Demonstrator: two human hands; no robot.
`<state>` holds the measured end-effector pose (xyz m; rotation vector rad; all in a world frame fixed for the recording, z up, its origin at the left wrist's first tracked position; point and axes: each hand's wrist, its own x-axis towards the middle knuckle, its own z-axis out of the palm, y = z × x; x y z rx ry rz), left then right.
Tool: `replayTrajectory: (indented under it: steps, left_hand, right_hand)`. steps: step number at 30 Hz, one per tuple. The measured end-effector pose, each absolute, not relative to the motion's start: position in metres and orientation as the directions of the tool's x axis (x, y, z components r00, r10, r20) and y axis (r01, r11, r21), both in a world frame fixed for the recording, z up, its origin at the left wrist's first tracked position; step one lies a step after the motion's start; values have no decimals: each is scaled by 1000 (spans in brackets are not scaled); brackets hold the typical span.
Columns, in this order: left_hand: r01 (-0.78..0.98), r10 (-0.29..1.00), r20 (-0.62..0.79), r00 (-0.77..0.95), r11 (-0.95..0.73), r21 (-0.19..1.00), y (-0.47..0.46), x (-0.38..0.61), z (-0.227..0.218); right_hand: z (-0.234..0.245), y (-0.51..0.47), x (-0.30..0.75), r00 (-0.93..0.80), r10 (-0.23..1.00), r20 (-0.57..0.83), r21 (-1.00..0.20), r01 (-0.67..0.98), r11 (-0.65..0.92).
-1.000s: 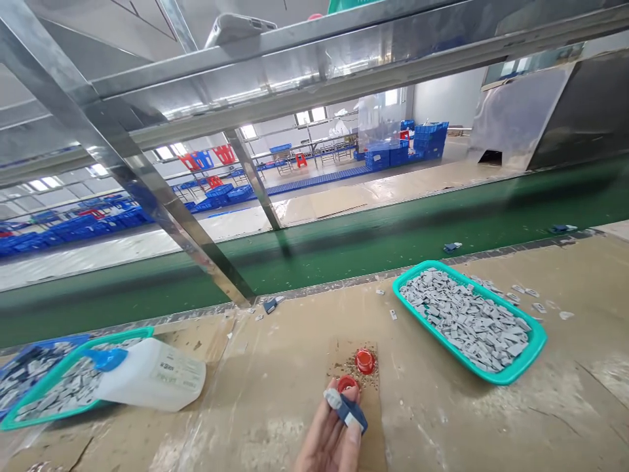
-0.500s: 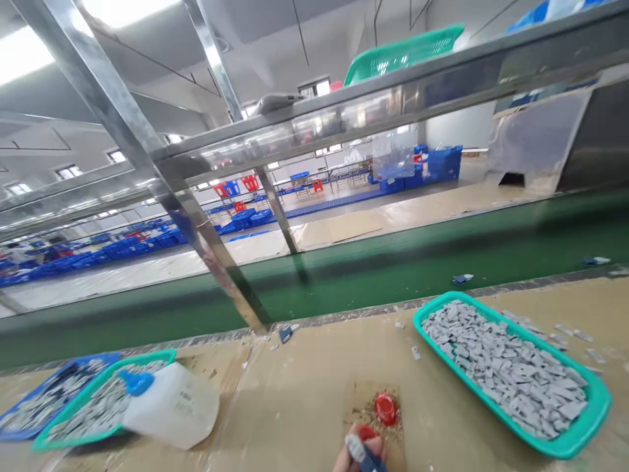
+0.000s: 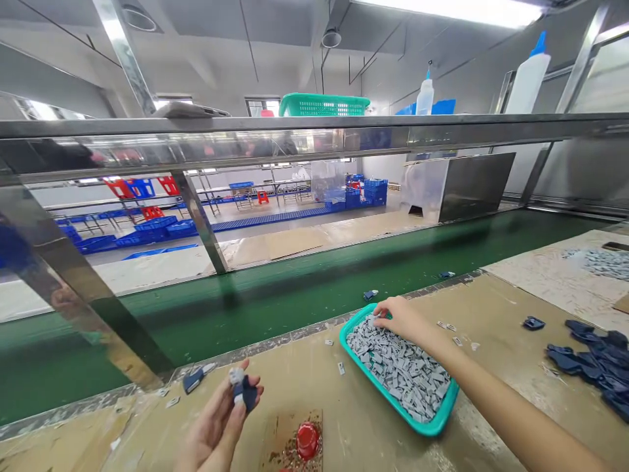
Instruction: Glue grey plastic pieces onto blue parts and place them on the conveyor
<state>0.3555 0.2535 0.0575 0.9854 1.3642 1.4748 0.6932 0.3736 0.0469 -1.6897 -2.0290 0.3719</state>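
Note:
My left hand [image 3: 223,419] is closed around a small navy blue part with light grey pieces [image 3: 242,391], held low above the tan work surface. To the right, my right hand [image 3: 397,317] dips into the far end of a green plastic basket [image 3: 442,419] heaped with small grey plastic pieces [image 3: 407,373]. Its thumb and fingertips pinch close together among these pieces; which one they grip is partly hidden. A round red object [image 3: 308,440] sits on a stained brown board [image 3: 275,436] between the left hand and the basket.
Behind the tan surface runs a green conveyor belt [image 3: 295,305], with a navy part [image 3: 370,295] on it. A metal shelf [image 3: 275,137] crosses above. Navy parts [image 3: 590,367] lie in a pile at the right; another navy part [image 3: 192,379] rests near the slanted metal post [image 3: 93,288].
The view has turned right and levelled. My right hand has come into view and reached into the green basket. My left hand, still holding the navy part, shows more fully beside the red object.

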Motion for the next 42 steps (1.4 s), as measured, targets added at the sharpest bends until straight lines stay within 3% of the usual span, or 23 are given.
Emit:
replayTrajectory:
  steps: [4,9,16,22,28,32,37,42]
  left_hand:
    - [-109,978,4,-210,-28,994,287,363,55]
    - [248,982,143,-123,-110,963,348,358,28]
    - [562,952,274,-133,-155,812,415,340,-15]
    - [724,897,434,-88,-241,646,434,330,-31]
    - [781,835,532,-137,-239,576,433,322,-39]
    - [800,803,575,-156,-239,551,432,322,-42]
    - [812,786,592,-178,-223,539,434,324,-46]
    - [816,799,576,-170,-213,537,432,325,-47]
  right_hand:
    - [22,389,683,-129,977,169,-445,874,193]
    - [15,387,674,-153,971,182,-406,888,215]
    - [34,349,668,-166,956,244,-416,872,257]
    - [35,289,656,-87,995,48,-694,713,96]
    - [16,270,629,-40,998,47,-945,321,58]
    - [12,263,605,-39,999,-37,-989,144,-31]
    - [9,258,580,-130,991,-43,-992,124,-27]
    - [12,260,565,-110,985,-131,-991,43,-127]
